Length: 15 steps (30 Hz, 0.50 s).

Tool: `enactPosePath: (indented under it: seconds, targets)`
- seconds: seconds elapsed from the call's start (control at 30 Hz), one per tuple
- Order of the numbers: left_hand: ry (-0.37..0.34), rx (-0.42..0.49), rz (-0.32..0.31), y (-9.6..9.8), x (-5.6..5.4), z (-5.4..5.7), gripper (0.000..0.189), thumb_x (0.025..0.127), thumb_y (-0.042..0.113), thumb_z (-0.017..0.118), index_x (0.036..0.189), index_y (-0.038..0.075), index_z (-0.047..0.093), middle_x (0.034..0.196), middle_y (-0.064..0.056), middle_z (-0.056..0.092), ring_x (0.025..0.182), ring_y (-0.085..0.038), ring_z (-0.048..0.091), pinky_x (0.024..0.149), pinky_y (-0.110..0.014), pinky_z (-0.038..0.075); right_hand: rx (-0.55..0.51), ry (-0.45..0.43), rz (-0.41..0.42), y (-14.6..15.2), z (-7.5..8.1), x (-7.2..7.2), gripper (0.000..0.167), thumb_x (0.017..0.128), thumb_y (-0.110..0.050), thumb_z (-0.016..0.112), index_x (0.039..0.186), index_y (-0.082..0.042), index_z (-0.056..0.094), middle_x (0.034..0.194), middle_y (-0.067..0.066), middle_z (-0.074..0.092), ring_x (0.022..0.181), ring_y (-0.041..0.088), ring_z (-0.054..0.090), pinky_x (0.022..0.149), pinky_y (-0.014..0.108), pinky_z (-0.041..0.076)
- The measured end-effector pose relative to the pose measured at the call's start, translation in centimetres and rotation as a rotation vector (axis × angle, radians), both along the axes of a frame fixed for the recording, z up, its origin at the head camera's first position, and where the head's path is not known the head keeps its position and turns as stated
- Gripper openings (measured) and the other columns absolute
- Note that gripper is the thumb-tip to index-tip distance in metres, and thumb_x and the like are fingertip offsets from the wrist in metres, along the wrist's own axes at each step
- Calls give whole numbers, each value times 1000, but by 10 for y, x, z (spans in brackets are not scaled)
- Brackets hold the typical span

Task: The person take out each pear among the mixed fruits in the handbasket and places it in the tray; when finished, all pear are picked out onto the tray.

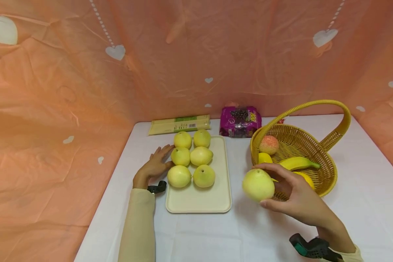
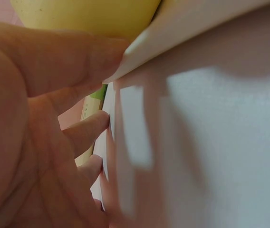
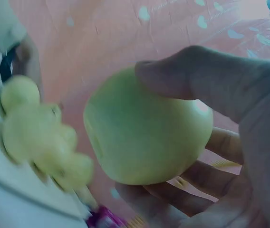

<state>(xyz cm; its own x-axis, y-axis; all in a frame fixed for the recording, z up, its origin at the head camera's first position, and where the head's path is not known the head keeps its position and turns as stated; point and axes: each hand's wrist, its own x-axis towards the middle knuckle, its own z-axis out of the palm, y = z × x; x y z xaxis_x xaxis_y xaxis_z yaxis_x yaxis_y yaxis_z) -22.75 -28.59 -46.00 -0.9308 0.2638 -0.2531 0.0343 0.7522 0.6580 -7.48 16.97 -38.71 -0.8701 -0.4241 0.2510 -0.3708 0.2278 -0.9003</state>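
Observation:
My right hand (image 1: 298, 198) grips a round, pale yellow-green fruit (image 1: 258, 185) between thumb and fingers, in the air left of the basket's front. In the right wrist view the thumb lies across the held fruit (image 3: 147, 130), with fingers curled behind it. A cream tray (image 1: 199, 201) bears several similar fruits (image 1: 204, 176), set in two columns. At its left edge is my left hand (image 1: 155, 163), fingers spread and relaxed. In the left wrist view that thumb meets the tray's rim (image 2: 139, 54), close to a yellow fruit (image 2: 87, 16).
A yellow wicker basket (image 1: 331, 171) with an arched handle stands at right, holding a banana (image 1: 299, 163), a reddish peach-like fruit (image 1: 269, 145) and other yellow fruit. Behind the tray lie a flat yellow packet (image 1: 180, 124) and a purple package (image 1: 240, 122) with a grape picture.

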Motion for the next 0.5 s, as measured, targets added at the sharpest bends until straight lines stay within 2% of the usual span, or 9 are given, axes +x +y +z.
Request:
enactPosePath:
  seconds: [0.23, 0.37, 0.5]
  targets:
    - [0, -7, -14, 0, -1, -1, 77, 105, 27, 62, 175, 18, 31, 185, -17, 14, 171, -44, -8, 135, -66, -11, -19, -69, 125, -37, -14, -12, 72, 90, -9, 91, 154, -19, 59, 151, 6, 64, 132, 17, 67, 111, 22, 55]
    - [5, 4, -14, 0, -1, 1, 77, 104, 25, 61, 175, 16, 31, 184, -18, 14, 171, -45, -8, 135, -66, -12, -25, -86, 175, -57, -19, -18, 73, 89, -12, 93, 153, -22, 60, 154, 6, 62, 134, 25, 66, 112, 24, 56]
    - [-1, 12, -10, 0, 0, 0, 77, 104, 24, 61, 174, 17, 31, 184, -18, 14, 171, -44, -8, 135, -66, -12, -29, -90, 209, -79, -23, -23, 75, 86, -12, 94, 153, -21, 61, 156, 5, 62, 136, 27, 65, 113, 27, 56]
